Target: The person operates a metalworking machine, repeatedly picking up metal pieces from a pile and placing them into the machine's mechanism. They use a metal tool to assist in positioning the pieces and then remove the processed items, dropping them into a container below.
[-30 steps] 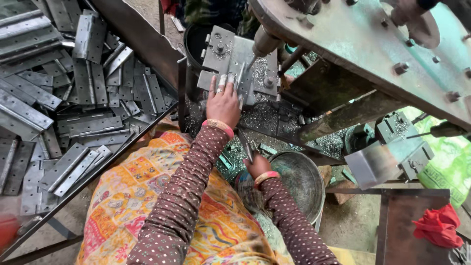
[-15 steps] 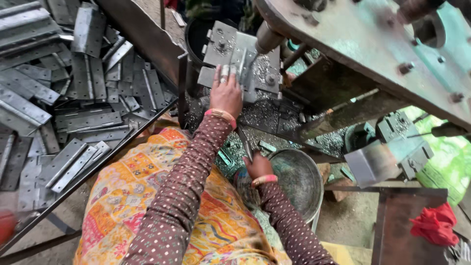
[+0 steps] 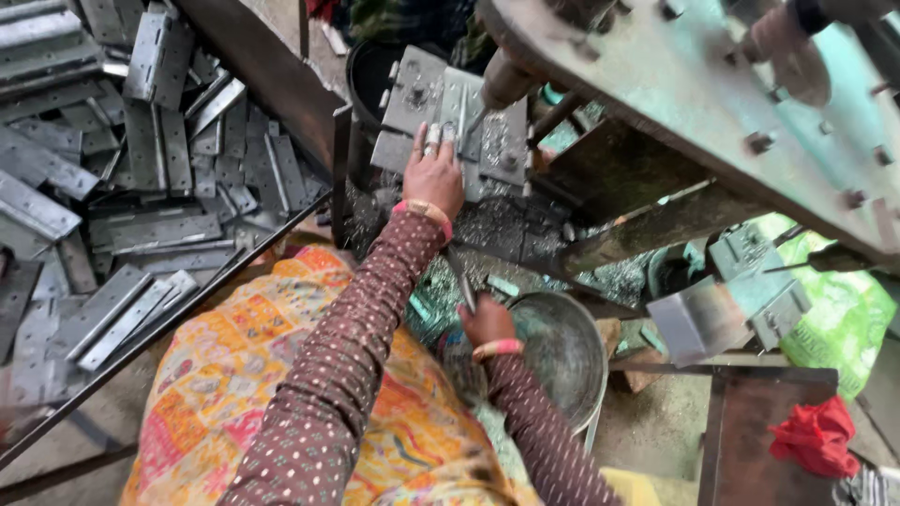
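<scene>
Person wearing maroon white-dotted long sleeves, pink and gold bangles circling both wrists, rings showing on left hand (image 3: 434,176), orange patterned garment covering lap

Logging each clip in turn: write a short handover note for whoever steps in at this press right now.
Left hand: flat on a metal strip lying on the press bed, fingers beside the punch.
Right hand: low by the round metal pan, pinching a thin rod.
Stock: a heap of grey hinge plates lies to the left; metal chips cover the ledge under the bed.
Done: one strip is in place under the punch.
Left: whether this strip is punched cannot be told; the heap remains.
</scene>
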